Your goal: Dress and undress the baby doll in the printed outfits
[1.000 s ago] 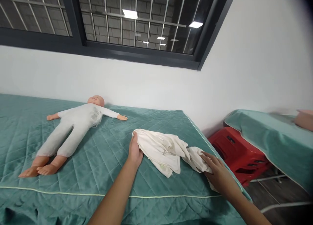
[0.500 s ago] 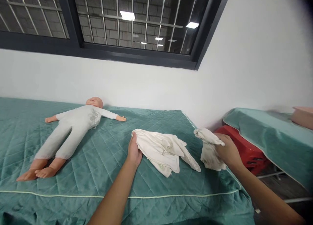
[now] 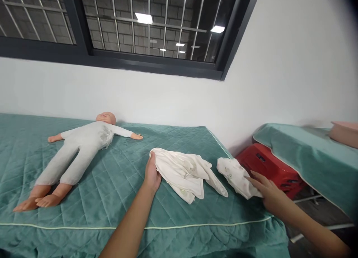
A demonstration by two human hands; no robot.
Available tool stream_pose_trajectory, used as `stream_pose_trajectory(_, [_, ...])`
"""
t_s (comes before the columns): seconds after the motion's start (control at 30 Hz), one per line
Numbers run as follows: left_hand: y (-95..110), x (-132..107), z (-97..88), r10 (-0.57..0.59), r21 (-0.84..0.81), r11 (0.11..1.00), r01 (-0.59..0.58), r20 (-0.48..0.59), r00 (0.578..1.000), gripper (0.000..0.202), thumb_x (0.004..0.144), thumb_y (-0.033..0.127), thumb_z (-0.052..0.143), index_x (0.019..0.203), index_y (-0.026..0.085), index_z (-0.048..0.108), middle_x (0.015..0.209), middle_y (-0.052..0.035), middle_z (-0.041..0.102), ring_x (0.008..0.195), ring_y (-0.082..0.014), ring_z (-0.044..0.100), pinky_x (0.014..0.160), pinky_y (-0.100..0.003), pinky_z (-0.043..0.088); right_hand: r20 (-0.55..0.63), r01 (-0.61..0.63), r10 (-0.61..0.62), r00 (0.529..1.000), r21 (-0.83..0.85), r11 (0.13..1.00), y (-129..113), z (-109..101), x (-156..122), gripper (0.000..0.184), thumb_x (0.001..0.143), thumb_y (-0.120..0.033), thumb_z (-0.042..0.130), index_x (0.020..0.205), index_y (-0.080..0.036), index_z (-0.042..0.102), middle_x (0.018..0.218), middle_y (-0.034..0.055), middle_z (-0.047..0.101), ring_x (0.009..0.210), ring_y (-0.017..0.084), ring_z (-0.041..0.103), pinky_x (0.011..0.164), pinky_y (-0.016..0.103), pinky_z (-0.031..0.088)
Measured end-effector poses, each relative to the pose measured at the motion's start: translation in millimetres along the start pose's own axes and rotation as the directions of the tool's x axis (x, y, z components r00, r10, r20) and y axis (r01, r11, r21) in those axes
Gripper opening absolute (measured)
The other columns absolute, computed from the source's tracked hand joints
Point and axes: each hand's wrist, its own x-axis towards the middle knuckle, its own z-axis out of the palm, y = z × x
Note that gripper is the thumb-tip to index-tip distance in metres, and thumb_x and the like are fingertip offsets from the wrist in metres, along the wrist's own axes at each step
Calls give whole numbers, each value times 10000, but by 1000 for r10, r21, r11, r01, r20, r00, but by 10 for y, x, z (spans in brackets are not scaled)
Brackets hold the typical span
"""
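Note:
My left hand (image 3: pixel 152 173) rests on the left edge of a crumpled white baby garment (image 3: pixel 184 172) on the green quilted bed (image 3: pixel 117 198), fingers curled against the cloth. My right hand (image 3: pixel 267 192) lies with fingers stretched over the near end of a second, smaller white cloth (image 3: pixel 236 176) set down near the bed's right edge. A baby doll (image 3: pixel 81 146) in a white bodysuit lies on its back at the left, arms spread, head toward the wall.
A red plastic stool (image 3: pixel 268 166) stands between this bed and a second green-covered bed (image 3: pixel 310 157) at the right, which carries a pink object (image 3: pixel 345 133). A white wall and a barred dark window (image 3: pixel 134 22) run behind.
My right hand lifted the smaller white cloth away from the larger garment, then laid it on the bed near the right edge. My left hand stayed put.

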Motion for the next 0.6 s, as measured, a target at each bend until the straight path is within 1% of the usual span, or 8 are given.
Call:
stream_pose_trajectory(0.07, [2,-15,5,1,0,1000,-1,0,1000,409,868,482,636,1101,147,672,1192,-128,696,1066,-248,680,965,-376,537,30,-2,0,1000,45,999,4,53,-62,694,578,-106,484,1244,-247,620,1402,168,501,1275,362,525,1053,478,453])
stream_pose_trajectory(0.13, [7,-31,12,3,-1,1000,-3,8,1000,401,872,476,633,1098,146,671,1191,-129,696,1062,-244,682,964,-376,537,-29,41,-38,999,118,992,-139,-13,-55,708,640,-75,447,1320,-243,551,1444,189,440,1336,345,465,1088,465,420])
stream_pose_trajectory(0.27, [12,-38,20,6,6,1000,-6,-11,1000,381,878,449,635,1113,149,660,1184,-130,698,1042,-234,692,953,-372,543,-153,166,-150,977,98,981,-742,-396,103,619,768,-62,379,1332,-282,510,1483,115,414,1364,289,433,1140,445,365])
stream_pose_trajectory(0.33, [13,-32,17,2,11,1000,-2,-17,1000,390,874,451,640,1118,148,656,1177,-135,700,1038,-234,694,946,-375,547,-200,185,-173,964,45,982,-1027,-518,198,490,861,-134,376,1317,-243,518,1480,109,427,1342,284,452,1134,459,369])
stream_pose_trajectory(0.37, [14,-30,15,0,11,1000,1,-10,1000,396,872,456,640,1120,148,656,1176,-137,699,1040,-235,693,943,-375,548,-201,205,-198,959,12,979,-1126,-522,240,446,906,-202,389,1337,-219,504,1493,118,416,1344,285,445,1129,454,374])
stream_pose_trajectory(0.47, [19,-49,20,0,17,1000,0,2,1000,391,867,460,645,1106,151,666,1178,-135,698,1031,-236,693,926,-373,554,-129,177,-194,973,-131,975,-1198,-291,327,495,962,-393,390,1397,-168,460,1533,153,375,1389,333,377,1117,521,349])
stream_pose_trajectory(0.53, [25,-86,34,41,45,998,-41,-10,999,366,843,436,681,1079,156,675,1147,-125,709,986,-232,701,903,-370,559,-18,95,-100,995,-201,975,-1103,-34,355,542,970,-445,360,1418,-152,443,1541,169,366,1404,370,349,1087,590,342])
stream_pose_trajectory(0.6, [37,-133,49,126,110,986,-123,-17,992,358,786,383,749,1058,162,677,1094,-107,722,927,-218,706,877,-361,558,101,54,-31,994,-225,973,-998,160,388,574,966,-473,359,1435,-149,424,1536,167,380,1409,371,346,1081,609,332])
